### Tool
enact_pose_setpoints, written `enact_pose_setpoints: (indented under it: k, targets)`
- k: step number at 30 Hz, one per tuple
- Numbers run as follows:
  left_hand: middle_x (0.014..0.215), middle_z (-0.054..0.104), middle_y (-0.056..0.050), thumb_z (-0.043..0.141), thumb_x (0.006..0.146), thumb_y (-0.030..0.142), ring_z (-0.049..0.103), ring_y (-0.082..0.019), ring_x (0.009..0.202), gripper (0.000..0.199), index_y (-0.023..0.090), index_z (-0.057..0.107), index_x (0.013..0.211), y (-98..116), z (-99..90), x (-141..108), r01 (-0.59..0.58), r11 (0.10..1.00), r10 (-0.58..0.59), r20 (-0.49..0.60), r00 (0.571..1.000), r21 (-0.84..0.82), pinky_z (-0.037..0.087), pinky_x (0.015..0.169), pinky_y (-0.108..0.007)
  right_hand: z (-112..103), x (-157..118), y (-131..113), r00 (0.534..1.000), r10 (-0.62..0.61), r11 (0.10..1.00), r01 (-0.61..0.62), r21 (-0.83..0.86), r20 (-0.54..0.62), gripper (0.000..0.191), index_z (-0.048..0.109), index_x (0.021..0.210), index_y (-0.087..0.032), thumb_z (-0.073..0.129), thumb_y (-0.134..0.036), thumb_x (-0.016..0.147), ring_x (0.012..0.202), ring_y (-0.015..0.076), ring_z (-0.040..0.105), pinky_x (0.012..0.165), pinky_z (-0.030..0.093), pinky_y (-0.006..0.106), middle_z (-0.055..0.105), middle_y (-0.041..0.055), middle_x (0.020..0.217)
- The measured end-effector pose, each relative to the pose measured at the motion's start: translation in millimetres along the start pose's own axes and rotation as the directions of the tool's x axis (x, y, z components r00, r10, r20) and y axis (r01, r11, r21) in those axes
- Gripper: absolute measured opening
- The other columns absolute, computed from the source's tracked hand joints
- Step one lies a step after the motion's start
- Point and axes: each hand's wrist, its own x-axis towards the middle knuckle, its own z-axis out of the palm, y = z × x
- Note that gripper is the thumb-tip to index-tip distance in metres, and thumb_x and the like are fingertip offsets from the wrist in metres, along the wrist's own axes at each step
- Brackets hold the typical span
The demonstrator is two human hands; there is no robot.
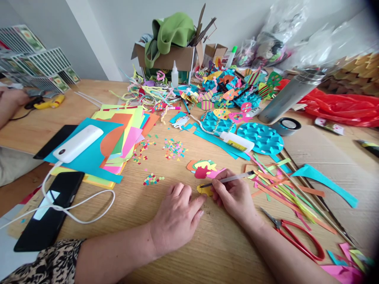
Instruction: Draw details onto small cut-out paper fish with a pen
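Observation:
My right hand (237, 197) grips a pen (237, 177) with a clear barrel. Its dark tip meets a small yellow paper cutout (205, 190), shaped like a fish as far as it shows, flat on the table. Curled on the tabletop, my left hand (177, 217) holds down the near edge of that cutout with its index finger. Just beyond lie overlapping fish-shaped paper cutouts in red (202, 172), yellow, orange, green and pink. Paper confetti (174, 148) and a pile of small round dots (152, 179) sit farther to the left.
Red-handled scissors (304, 242) and paper strips (290, 185) lie right. A glue bottle (237, 142) rests near blue textured discs (260, 138). Coloured paper (89, 165), a white device (78, 144) and a black phone (50, 213) are left. Another person's hand (13, 98) shows far left.

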Motion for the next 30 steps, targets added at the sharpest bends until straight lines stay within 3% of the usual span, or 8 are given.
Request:
enact_pose_setpoints:
  k: [30]
  targets:
    - [0.096, 0.048, -0.006, 0.049, 0.096, 0.029, 0.045, -0.027, 0.094, 0.026, 0.025, 0.057, 0.120, -0.5, 0.6, 0.4, -0.002, 1.000, 0.002, -0.001, 1.000, -0.019, 0.043, 0.081, -0.045, 0.3, -0.7, 3.2, 0.999, -0.033, 0.999, 0.033, -0.022, -0.002, 0.019, 0.048, 0.076, -0.021, 0.058, -0.034, 0.087, 0.036, 0.0099, 0.049, 0.035, 0.037, 0.019, 0.054, -0.0052, 0.048]
